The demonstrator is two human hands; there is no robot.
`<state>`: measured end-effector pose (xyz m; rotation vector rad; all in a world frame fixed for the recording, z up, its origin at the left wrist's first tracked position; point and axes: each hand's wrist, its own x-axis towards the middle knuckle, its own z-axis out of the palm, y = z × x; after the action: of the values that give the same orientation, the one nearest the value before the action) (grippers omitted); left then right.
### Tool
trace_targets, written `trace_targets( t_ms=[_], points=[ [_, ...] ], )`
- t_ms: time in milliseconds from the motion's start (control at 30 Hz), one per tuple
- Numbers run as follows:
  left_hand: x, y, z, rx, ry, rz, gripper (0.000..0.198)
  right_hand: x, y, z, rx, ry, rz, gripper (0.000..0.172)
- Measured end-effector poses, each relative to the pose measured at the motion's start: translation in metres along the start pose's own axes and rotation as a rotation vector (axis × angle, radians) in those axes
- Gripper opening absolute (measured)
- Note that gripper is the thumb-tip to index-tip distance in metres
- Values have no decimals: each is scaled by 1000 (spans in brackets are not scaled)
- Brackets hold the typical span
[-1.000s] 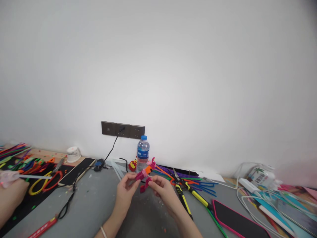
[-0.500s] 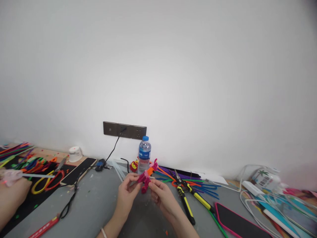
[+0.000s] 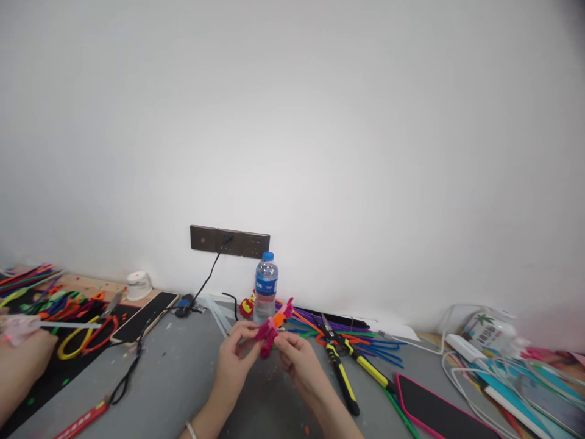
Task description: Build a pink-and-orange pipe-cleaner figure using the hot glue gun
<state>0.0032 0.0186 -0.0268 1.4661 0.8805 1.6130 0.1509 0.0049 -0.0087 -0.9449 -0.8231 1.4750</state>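
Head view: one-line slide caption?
Left hand and right hand pinch a pink-orange fuzzy figure in front of a water bottle, yellow-handled tool nearby.

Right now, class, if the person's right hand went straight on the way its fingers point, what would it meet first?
The pink-and-orange figure, which the right hand touches with its fingers. Beyond that, the bottle seems roughly in line, though depth is unclear.

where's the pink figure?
Head view, low near centre: the pink figure is held by the left hand and right hand, in front of the bottle.
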Motion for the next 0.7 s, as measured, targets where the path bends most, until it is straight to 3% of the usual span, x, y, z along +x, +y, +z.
trace_targets(
  t_ms=[700],
  points=[
    [-1,-9,-3,67,-48,131,2,1,7,0,75,22,76,49]
  ],
)
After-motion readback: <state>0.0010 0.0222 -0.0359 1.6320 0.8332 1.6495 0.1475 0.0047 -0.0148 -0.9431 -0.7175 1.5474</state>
